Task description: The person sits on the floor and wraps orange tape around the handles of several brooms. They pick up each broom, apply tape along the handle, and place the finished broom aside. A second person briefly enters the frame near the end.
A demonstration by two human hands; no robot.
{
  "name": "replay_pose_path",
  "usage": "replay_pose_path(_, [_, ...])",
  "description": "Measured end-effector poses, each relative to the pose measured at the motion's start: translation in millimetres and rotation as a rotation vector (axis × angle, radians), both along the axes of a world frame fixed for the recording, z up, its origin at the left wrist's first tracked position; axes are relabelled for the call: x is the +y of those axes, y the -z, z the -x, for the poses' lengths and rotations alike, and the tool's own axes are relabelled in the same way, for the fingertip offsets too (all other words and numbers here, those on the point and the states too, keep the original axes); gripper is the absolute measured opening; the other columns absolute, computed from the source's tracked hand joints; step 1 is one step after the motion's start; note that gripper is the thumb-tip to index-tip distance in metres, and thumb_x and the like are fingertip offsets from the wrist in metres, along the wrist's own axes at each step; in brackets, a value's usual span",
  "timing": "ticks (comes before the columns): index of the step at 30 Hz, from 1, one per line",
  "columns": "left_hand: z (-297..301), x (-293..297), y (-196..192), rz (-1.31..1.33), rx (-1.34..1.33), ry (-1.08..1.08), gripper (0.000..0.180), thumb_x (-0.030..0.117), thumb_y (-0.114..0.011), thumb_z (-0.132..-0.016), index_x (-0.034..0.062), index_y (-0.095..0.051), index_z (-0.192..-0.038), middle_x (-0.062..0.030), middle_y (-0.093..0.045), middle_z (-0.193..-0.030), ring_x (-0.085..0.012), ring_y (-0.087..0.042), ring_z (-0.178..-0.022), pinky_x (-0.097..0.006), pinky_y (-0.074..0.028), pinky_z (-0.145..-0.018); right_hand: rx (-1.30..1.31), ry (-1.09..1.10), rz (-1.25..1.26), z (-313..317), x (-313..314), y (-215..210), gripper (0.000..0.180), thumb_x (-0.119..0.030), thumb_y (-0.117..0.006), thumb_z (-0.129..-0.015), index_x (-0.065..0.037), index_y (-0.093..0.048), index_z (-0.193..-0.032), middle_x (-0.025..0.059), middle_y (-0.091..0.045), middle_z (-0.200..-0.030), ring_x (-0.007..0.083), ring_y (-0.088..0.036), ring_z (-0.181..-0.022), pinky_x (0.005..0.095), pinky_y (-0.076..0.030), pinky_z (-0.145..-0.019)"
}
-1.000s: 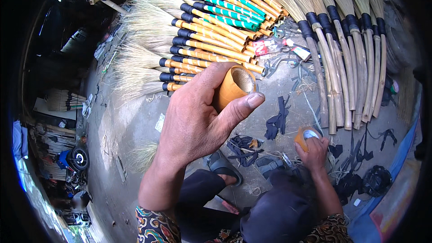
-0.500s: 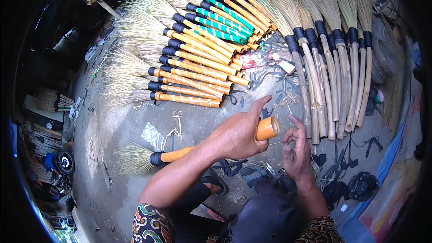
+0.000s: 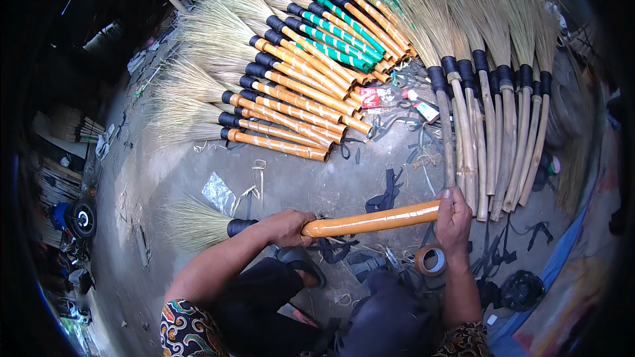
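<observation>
A grass broom is held crosswise, with its pale bristles (image 3: 198, 225) to the left and a black-wrapped neck. Orange tape with a pale streak covers its handle (image 3: 370, 220). My left hand (image 3: 289, 227) is closed round the handle near the neck. At the right end, my right hand (image 3: 454, 218) is wrapped round the handle's tip, which the fingers hide. Just below that hand is a roll of orange-brown tape (image 3: 430, 260), apart from the handle; what it rests on is hard to tell.
Several orange and green taped brooms (image 3: 291, 119) lie in a fanned row ahead. Brooms with bare handles (image 3: 489, 132) lie to the right. Black strips (image 3: 385, 192), a plastic bottle (image 3: 387, 97) and a clear wrapper (image 3: 218, 193) litter the floor. A black plastic bag (image 3: 521, 289) sits at lower right.
My left hand has drawn back left along the broom. My right hand, earlier apart with fingers loosely curled, now grips the handle's end. The tape roll now shows below it.
</observation>
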State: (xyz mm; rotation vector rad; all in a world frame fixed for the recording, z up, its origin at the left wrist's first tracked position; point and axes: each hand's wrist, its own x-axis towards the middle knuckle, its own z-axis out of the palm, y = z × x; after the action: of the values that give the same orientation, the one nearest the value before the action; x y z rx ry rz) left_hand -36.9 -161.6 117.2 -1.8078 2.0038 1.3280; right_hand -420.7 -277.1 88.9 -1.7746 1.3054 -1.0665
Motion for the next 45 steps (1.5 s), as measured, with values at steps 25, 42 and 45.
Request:
replay_pose_path(25, [-18.3,-17.0,-59.7,0.606,-0.394,-0.147,0.041,0.044,-0.062,-0.106,0.0096,-0.08,-0.093,-0.0128,-0.073,-0.09,-0.0342,-0.072,-0.091,-0.047,-0.049,-0.087,0.355,-0.353,-0.08,-70.6,88.1,71.8,0.029,-0.019,-0.087,-0.081,-0.01,-0.073,-0.104,0.0175,-0.075,-0.088,0.0433,-0.074,-0.084,0.0508,-0.057,-0.072])
replay_pose_path(42, [-18.7,106.8,-127.5,0.371,0.056,-0.181,0.051,0.049,-0.069,-0.103,0.0043,-0.071,-0.127,-0.0161,-0.071,-0.106,-0.0394,-0.07,-0.105,-0.05,-0.052,-0.095,0.434,-0.353,0.25,-305.4,-137.4,64.9,0.063,-0.043,-0.083,-0.093,-0.005,-0.067,-0.139,0.0232,-0.072,-0.13,0.0396,-0.071,-0.118,0.0482,-0.055,-0.101])
replay_pose_path(45, [-20.4,108.2,-126.6,0.332,0.084,-0.156,0.051,0.049,-0.068,-0.103,0.0047,-0.07,-0.128,-0.0166,-0.071,-0.106,-0.0399,-0.069,-0.106,-0.05,-0.052,-0.095,0.503,-0.261,0.184,-300.5,-155.5,81.8,0.066,-0.041,-0.079,-0.097,-0.004,-0.06,-0.148,0.0245,-0.065,-0.144,0.0391,-0.065,-0.13,0.0496,-0.051,-0.106])
